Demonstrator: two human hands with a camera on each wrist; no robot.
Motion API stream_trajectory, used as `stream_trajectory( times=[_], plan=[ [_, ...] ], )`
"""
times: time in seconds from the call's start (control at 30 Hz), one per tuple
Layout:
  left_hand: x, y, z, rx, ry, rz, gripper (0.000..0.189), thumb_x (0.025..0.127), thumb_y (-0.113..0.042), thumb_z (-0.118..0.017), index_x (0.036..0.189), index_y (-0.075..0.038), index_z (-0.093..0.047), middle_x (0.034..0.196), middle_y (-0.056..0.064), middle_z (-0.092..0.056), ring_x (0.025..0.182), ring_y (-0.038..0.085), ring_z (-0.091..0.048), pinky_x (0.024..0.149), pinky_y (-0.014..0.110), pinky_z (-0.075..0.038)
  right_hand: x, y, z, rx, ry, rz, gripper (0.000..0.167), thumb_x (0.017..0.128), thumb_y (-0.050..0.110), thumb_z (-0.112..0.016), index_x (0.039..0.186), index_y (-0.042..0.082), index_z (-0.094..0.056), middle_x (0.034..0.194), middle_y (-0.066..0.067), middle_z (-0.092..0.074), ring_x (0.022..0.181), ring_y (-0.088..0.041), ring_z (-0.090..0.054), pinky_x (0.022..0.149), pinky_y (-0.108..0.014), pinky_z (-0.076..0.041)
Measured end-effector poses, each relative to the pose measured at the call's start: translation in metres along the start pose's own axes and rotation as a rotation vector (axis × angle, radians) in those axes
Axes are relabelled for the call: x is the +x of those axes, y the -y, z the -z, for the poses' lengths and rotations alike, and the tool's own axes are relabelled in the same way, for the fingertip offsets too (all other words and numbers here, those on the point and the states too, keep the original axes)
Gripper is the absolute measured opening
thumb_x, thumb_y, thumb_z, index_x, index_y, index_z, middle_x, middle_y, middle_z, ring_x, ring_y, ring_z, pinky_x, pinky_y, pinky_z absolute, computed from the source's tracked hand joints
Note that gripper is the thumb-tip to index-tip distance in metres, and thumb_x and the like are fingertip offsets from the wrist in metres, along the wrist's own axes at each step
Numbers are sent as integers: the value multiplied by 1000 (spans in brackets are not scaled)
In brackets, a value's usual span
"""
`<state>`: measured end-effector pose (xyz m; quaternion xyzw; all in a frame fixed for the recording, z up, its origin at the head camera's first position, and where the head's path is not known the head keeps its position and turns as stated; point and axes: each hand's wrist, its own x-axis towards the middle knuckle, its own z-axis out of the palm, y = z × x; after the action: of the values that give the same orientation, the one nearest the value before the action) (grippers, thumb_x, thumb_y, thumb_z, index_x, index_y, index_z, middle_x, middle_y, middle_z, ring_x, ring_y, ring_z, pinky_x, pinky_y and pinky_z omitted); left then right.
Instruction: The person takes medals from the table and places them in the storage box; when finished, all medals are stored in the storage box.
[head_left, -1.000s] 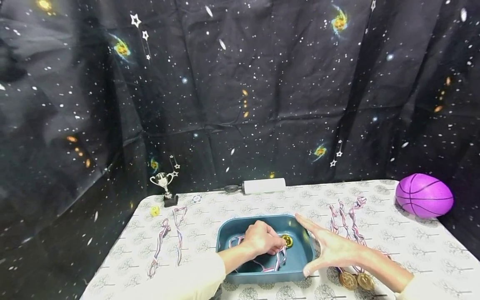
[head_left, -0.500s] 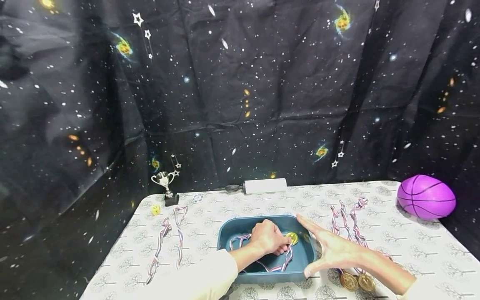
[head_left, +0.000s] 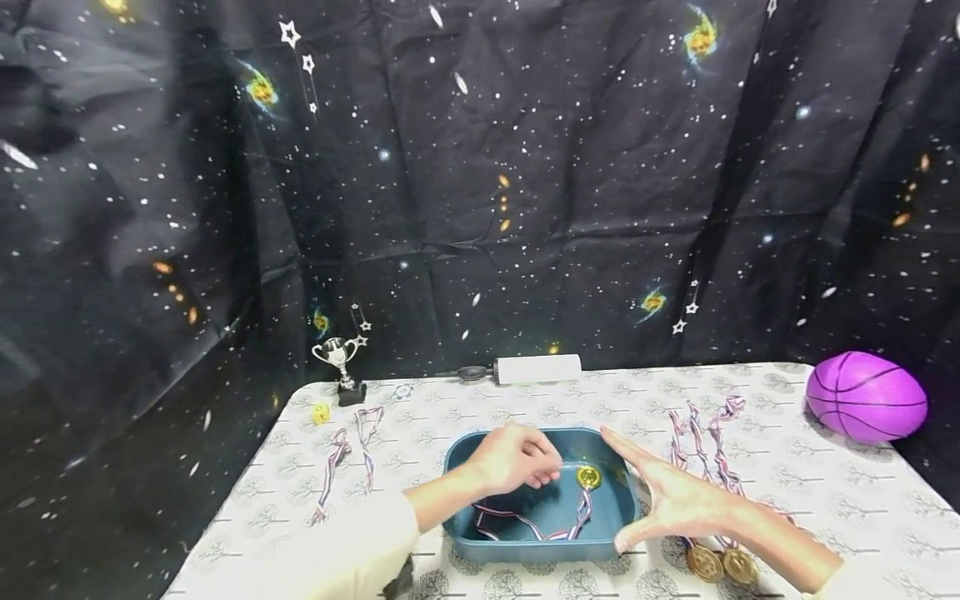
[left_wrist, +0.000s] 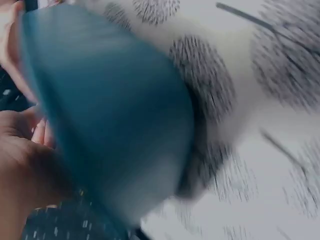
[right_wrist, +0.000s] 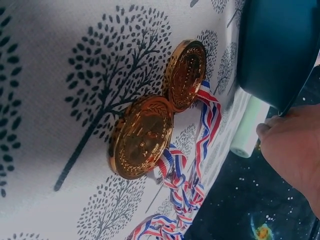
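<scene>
A dark teal box (head_left: 555, 550) stands before me with a gold medal (head_left: 588, 477) lying inside near its right end. The medal's striped ribbon (head_left: 525, 521) runs along the box's near side and leftward. My left hand (head_left: 513, 458) is over the left part of the box, fingers loosely curled, with nothing visible in them. At the box's right end, my right hand (head_left: 678, 500) is spread wide, index finger at the far corner and thumb at the near rim. The left wrist view is blurred and shows mostly the box's outer wall (left_wrist: 120, 100).
Right of the box lie gold medals (right_wrist: 142, 137) with striped ribbons (head_left: 720, 450). Two ribbons (head_left: 330, 475) lie to the left. Behind are a yellow die (head_left: 321, 413), a silver trophy cup (head_left: 337, 354), a white cylinder (head_left: 537, 369) and a purple ball (head_left: 866, 397).
My left hand has let go of the medal and its ribbon and moved up and left. The medal now lies on the box floor. My right hand has stayed at the box's end.
</scene>
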<state>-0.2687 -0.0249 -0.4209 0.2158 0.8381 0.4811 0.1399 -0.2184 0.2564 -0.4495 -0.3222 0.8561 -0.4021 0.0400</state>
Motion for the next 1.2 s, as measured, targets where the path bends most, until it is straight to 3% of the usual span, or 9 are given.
stream_trajectory(
  times=[0.17, 0.27, 0.37, 0.5, 0.63, 0.8, 0.97, 1.2],
  plan=[
    [-25, -1, 58, 152, 70, -166, 19, 100, -23, -76, 117, -14, -81, 101, -3, -81, 97, 15, -77, 90, 29, -61, 0, 1, -1, -4, -6, 8, 137, 68, 35, -102, 169, 0, -16, 171, -29, -20, 153, -52, -23, 120, -24, -19],
    [-43, 3, 92, 175, 79, -217, 26, 103, -23, -72, 128, -16, -77, 115, -6, -80, 111, 12, -73, 101, 31, -57, 1, 1, -1, -3, -8, 9, 138, 68, 36, -102, 169, 1, -16, 171, -30, -20, 153, -52, -23, 120, -24, -19],
    [-63, 11, 120, 184, 45, -244, 31, 104, -20, -69, 135, -14, -74, 126, -2, -77, 121, 17, -70, 106, 33, -55, 2, 2, -1, 13, -4, 3, 138, 68, 35, -102, 169, 1, -15, 171, -30, -20, 154, -51, -21, 119, -24, -18],
    [-92, 29, 143, 214, -18, -256, 36, 104, -18, -70, 139, -13, -71, 132, 1, -74, 119, 20, -71, 103, 33, -57, 2, 2, -1, 20, -5, -7, 138, 67, 35, -103, 169, 1, -16, 171, -29, -21, 154, -51, -22, 119, -23, -19],
    [-123, 47, 154, 236, -37, -253, 38, 104, -19, -70, 142, -14, -68, 132, -2, -74, 113, 21, -72, 99, 32, -58, 2, 3, 0, 33, -1, -8, 137, 68, 34, -102, 168, -1, -17, 171, -30, -22, 153, -52, -22, 118, -20, -18],
    [-154, 67, 158, 230, 34, -244, 37, 105, -19, -69, 142, -16, -68, 131, -2, -75, 111, 20, -71, 94, 31, -59, 1, 3, 0, 64, 8, -9, 137, 68, 32, -102, 168, -3, -15, 171, -31, -19, 153, -53, -18, 116, -17, -17],
    [-174, 83, 158, 234, 133, -251, 37, 102, -24, -73, 139, -17, -72, 131, -4, -75, 112, 17, -70, 92, 30, -58, 0, 2, -1, 63, 6, -12, 137, 68, 34, -102, 168, -2, -15, 171, -31, -18, 153, -54, -18, 115, -16, -17],
    [-194, 100, 154, 249, 206, -335, 39, 98, -14, -77, 136, -14, -73, 130, -3, -75, 119, 11, -68, 97, 24, -55, 1, 1, -1, 50, 9, -11, 138, 68, 34, -102, 169, 0, -15, 171, -30, -19, 154, -52, -19, 119, -24, -19]
  ],
)
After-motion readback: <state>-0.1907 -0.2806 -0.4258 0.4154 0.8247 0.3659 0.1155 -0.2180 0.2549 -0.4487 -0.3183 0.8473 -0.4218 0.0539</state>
